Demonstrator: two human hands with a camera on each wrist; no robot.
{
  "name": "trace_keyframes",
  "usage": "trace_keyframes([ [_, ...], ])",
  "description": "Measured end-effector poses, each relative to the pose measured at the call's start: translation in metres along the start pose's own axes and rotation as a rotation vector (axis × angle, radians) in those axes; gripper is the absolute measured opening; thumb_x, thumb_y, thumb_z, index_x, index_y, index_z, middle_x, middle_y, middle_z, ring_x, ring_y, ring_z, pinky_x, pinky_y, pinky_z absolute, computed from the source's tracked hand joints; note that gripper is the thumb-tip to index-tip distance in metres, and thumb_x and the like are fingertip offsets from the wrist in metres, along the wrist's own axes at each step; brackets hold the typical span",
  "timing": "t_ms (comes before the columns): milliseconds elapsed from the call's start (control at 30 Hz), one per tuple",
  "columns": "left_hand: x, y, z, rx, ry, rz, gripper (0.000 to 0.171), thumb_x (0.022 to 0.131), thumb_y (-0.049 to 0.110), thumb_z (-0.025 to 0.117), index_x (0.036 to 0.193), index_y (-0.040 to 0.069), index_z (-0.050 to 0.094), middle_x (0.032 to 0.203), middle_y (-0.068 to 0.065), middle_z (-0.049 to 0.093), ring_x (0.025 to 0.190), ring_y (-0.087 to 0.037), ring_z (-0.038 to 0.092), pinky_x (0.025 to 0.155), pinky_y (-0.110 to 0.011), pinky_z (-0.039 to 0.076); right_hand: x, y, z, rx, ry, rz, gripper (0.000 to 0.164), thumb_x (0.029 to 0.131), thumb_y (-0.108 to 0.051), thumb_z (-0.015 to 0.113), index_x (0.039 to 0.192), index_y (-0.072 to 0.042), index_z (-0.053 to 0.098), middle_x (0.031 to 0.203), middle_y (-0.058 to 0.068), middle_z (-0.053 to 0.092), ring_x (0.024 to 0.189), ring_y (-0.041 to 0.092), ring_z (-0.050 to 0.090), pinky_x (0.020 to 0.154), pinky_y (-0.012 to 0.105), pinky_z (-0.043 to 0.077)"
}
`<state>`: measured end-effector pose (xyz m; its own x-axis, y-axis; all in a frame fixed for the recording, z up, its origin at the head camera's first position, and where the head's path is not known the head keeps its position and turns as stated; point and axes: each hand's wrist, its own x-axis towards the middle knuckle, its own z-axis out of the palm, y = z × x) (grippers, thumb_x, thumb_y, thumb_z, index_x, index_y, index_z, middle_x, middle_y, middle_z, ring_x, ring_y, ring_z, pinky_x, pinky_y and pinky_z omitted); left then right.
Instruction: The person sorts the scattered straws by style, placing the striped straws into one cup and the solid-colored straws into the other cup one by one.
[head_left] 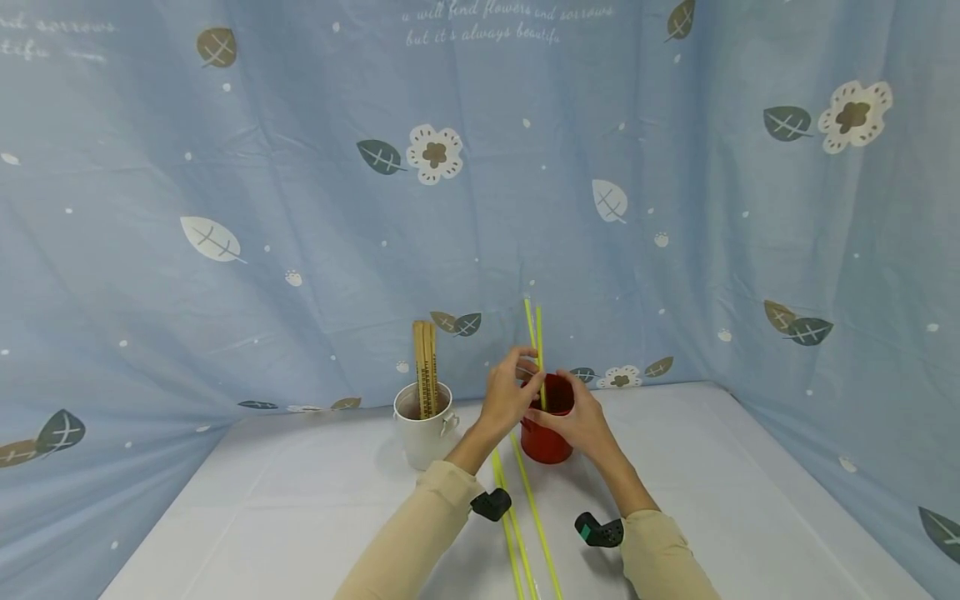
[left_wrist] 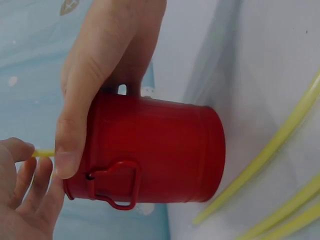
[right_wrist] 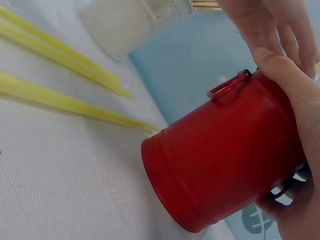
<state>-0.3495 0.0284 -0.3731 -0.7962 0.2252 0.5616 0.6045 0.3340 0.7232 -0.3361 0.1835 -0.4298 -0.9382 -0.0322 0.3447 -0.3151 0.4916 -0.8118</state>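
Note:
In the head view a red metal bucket [head_left: 547, 446] with small side handles stands on the table. My right hand [head_left: 582, 421] grips it near the rim, thumb in front. At its mouth, my left hand [head_left: 512, 392] pinches a thin yellow stick [head_left: 541, 342]; a second yellow stick [head_left: 528, 312] rises beside it. The left wrist view shows the left thumb and finger on the stick, just outside the rim. Both sticks' lower ends are hidden by the bucket and hands.
Three long yellow sticks [head_left: 534, 508] lie on the white table [head_left: 315, 508], running toward the front. Left of the red bucket stands a white bucket [head_left: 422, 437] holding several wooden strips with dark markings [head_left: 424, 367]. A blue patterned curtain [head_left: 300, 167] hangs behind.

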Motion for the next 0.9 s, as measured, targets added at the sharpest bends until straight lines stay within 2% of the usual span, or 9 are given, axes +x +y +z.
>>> trace_keyframes([
  [200,-0.0004,-0.0042,-0.0021,-0.042,-0.004,-0.005,0.030,0.093,0.006,0.066,0.122,0.006,0.059,0.098,-0.013,0.066,0.078,-0.021,0.070,0.058,-0.022,0.057,0.0008,0.0007,0.0006,0.002,0.007,0.002,0.097,0.076,-0.049,0.082,0.151,-0.014,0.031,0.139,0.010,0.052,0.123,0.030,0.055,0.095,0.052,0.052],
  [400,0.0014,-0.0058,-0.0051,-0.066,0.004,-0.014,0.033,0.092,0.007,0.067,0.124,0.002,0.060,0.099,-0.016,0.066,0.077,-0.026,0.071,0.057,-0.022,0.057,0.0015,0.0015,0.0015,-0.006,0.011,0.010,0.100,0.075,-0.052,0.081,0.152,-0.014,0.030,0.140,0.010,0.050,0.125,0.031,0.053,0.096,0.053,0.051],
  [600,0.0035,-0.0043,-0.0068,-0.065,0.021,-0.040,0.033,0.092,0.006,0.067,0.124,0.006,0.061,0.099,-0.015,0.067,0.079,-0.027,0.072,0.058,-0.023,0.058,0.0003,-0.0003,0.0013,0.000,0.011,0.022,0.098,0.076,-0.051,0.081,0.151,-0.015,0.031,0.141,0.010,0.050,0.127,0.031,0.052,0.097,0.054,0.051],
  [900,0.0061,-0.0007,-0.0090,-0.089,0.060,-0.025,0.034,0.090,0.003,0.069,0.123,0.005,0.061,0.097,-0.016,0.066,0.081,-0.028,0.071,0.058,-0.021,0.057,0.0000,-0.0013,0.0016,0.002,0.009,0.030,0.100,0.075,-0.053,0.081,0.152,-0.014,0.030,0.142,0.010,0.050,0.128,0.031,0.052,0.098,0.054,0.050],
])
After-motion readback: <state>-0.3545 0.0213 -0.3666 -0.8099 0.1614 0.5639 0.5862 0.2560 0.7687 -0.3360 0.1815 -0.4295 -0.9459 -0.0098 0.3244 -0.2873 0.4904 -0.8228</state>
